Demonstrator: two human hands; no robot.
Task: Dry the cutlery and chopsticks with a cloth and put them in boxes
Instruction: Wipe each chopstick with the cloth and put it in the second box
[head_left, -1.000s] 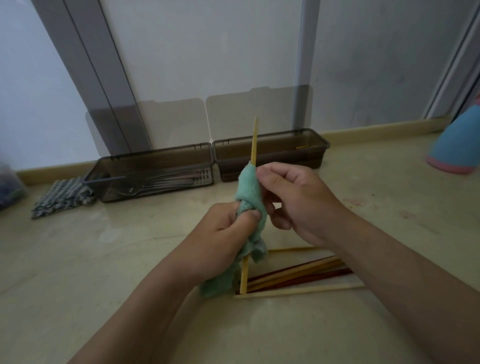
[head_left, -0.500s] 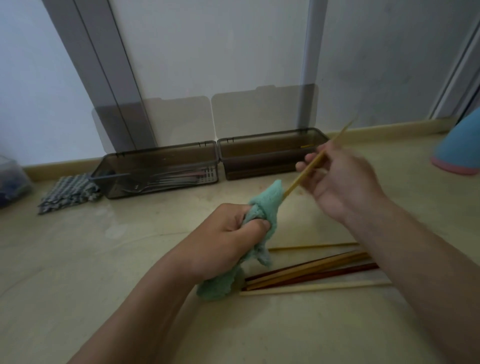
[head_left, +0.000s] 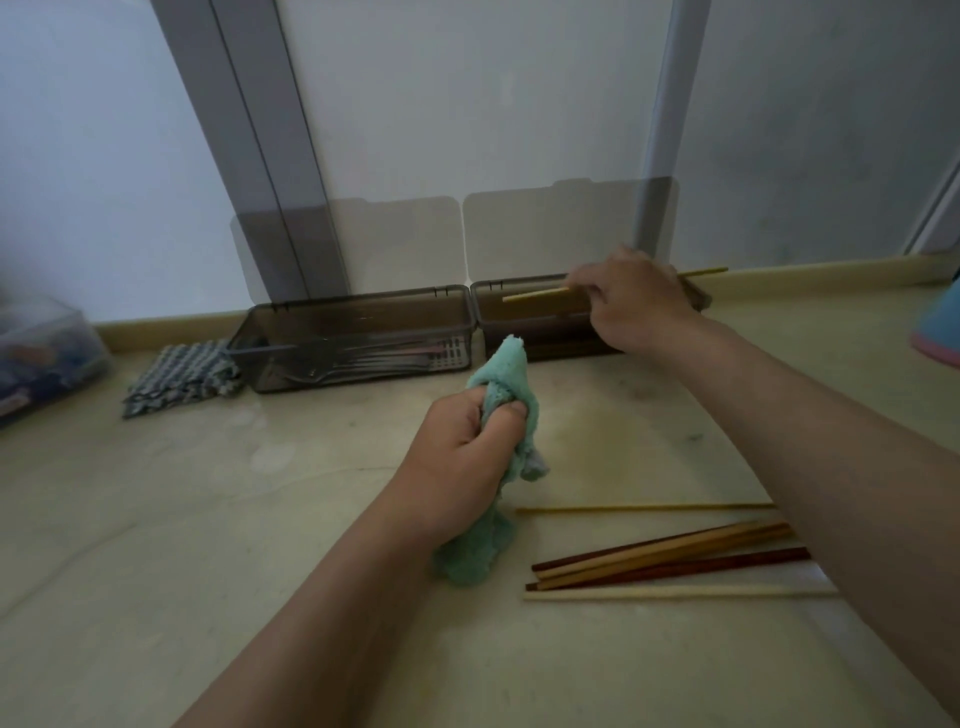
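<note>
Chopsticks lie nearest, in a loose bundle on the pale beige stone surface (head_left: 208, 519): a long cream-coloured chopstick (head_left: 675, 592) at the front, several brown and dark red wooden chopsticks (head_left: 665, 558) touching one another just behind it, and a thin yellow bamboo chopstick (head_left: 644, 507) a little apart beyond them. Left of the bundle, the left hand (head_left: 467, 457) has its fingers curled tightly round a crumpled teal terry cloth (head_left: 498, 374), which sticks up above the fist and hangs down below it to the surface. Farther off, the right hand (head_left: 634, 306) pinches another thin yellow chopstick (head_left: 535, 294) with curled fingers, holding it nearly level over the open smoky-brown plastic box on the right (head_left: 519, 338); both ends stick out past the hand, and whether it touches the rim cannot be told. Touching that box on its left stands a matching smoky-brown plastic box (head_left: 353, 306) holding metal cutlery (head_left: 363, 356). Both lids stand open against the wall. A folded checked cloth (head_left: 182, 374) lies just beside the left box.
</note>
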